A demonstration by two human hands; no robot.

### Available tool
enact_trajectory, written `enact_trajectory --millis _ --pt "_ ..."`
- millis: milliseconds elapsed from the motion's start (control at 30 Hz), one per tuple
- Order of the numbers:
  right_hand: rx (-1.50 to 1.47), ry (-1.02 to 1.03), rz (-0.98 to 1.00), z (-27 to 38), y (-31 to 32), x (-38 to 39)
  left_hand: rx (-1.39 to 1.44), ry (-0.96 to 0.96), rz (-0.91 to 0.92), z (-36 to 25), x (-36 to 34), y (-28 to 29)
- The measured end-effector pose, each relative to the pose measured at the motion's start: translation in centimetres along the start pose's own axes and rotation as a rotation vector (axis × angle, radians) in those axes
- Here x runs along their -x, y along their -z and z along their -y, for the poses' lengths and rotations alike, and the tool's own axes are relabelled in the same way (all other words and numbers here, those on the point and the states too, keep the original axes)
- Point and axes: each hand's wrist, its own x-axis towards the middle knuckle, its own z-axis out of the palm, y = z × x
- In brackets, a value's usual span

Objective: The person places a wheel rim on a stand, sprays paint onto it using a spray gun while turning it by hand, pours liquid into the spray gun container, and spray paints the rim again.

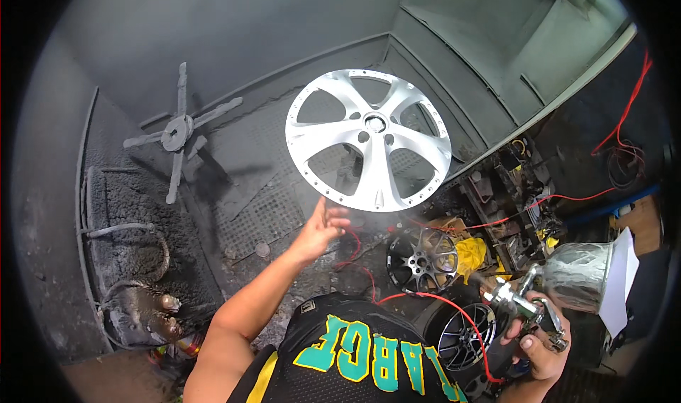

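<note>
A silver five-spoke wheel face (381,169) is in front of me, raised above the floor; what holds it up is hidden behind it. My left hand (323,231) is at its lower left edge with the fingers apart, one fingertip at the rim; whether it touches I cannot tell. To the lower right, my right hand (543,350) is closed around a metal spray gun (523,305). The gun carries a large, paint-streaked cup (578,275) on top. A pale haze hangs between the nozzle and the wheel face.
On the left stands a dust-coated cross-shaped stand (177,132) beside a crusted unit with bent pipes (135,240). A red hose (464,316) crosses near my body. Dark wheels (423,261) and a yellow cloth (471,255) lie below right, by cluttered shelves (507,204).
</note>
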Motion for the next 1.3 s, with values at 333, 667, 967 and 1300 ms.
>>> enact_trajectory --millis 333,667,967,1300 --pt "0.161 0.085 -0.13 -0.1 1.8 -1.3 -0.362 0.21 0.449 7.8 2.9 -2.1" --pt "0.046 0.016 0.031 0.5 1.0 0.0 -0.266 0.13 -0.074 3.5 -1.3 3.5" --pt "0.204 0.094 -0.137 -0.2 3.9 -1.9 -0.298 0.111 -0.179 -3.8 -2.3 -0.5" --pt "0.028 0.004 0.065 0.2 3.9 -2.6 -0.531 0.225 0.346 5.4 0.6 -5.3"
